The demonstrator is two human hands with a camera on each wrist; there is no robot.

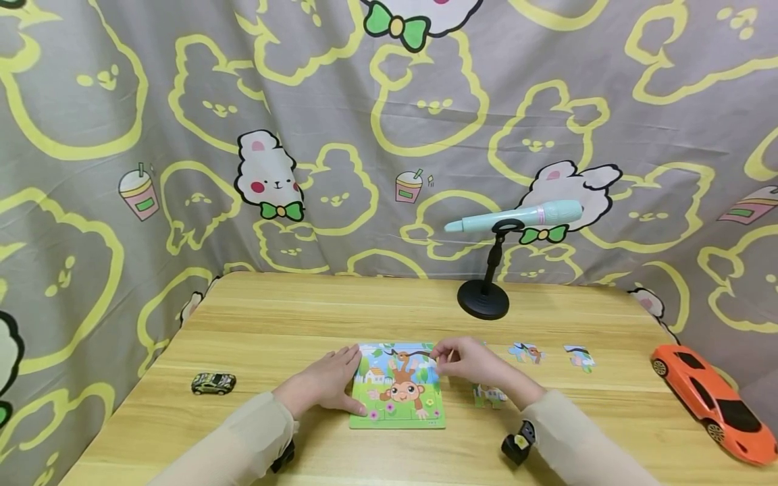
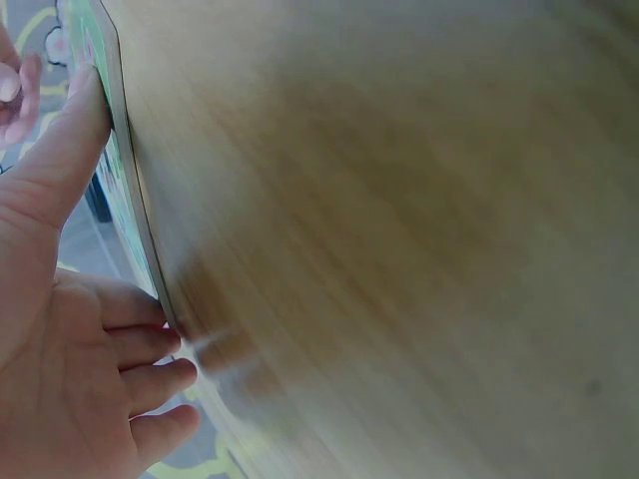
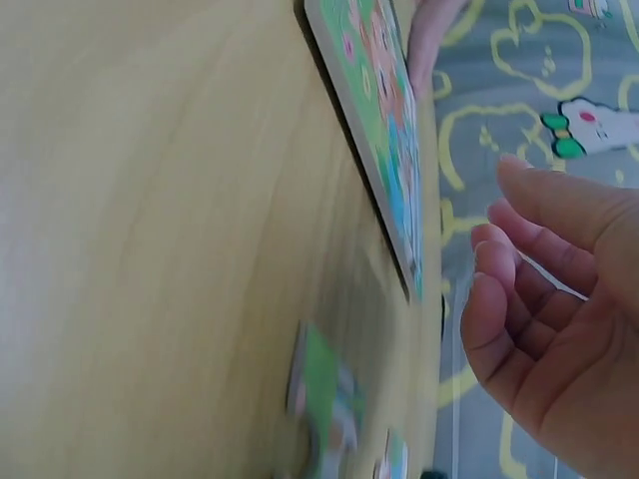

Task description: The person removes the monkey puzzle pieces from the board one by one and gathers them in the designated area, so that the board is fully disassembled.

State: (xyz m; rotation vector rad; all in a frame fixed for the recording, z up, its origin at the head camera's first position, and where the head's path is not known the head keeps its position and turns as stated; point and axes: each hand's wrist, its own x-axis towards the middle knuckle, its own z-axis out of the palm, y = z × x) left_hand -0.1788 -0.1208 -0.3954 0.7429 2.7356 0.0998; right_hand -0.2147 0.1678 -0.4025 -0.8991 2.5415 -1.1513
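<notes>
A jigsaw puzzle board (image 1: 395, 412) with a monkey picture lies flat on the table. My left hand (image 1: 328, 380) rests along its left side, the thumb (image 2: 75, 125) over the near-left part and the other fingers by the edge. Over the board's upper right edge hovers my right hand (image 1: 463, 359), its fingers loosely bent. In the right wrist view, no piece shows between the right thumb and fingers (image 3: 489, 299). Loose puzzle pieces lie to the right: one with a house (image 1: 488, 395) partly under the right forearm, one with brown and blue (image 1: 527, 353), and another (image 1: 580, 359) farther right.
A teal microphone (image 1: 523, 216) sits on a black stand (image 1: 483, 299) at the back of the table. An orange toy car (image 1: 714, 401) is at the right edge and a small camouflage toy car (image 1: 213, 383) at the left. A patterned curtain (image 1: 340, 101) hangs behind.
</notes>
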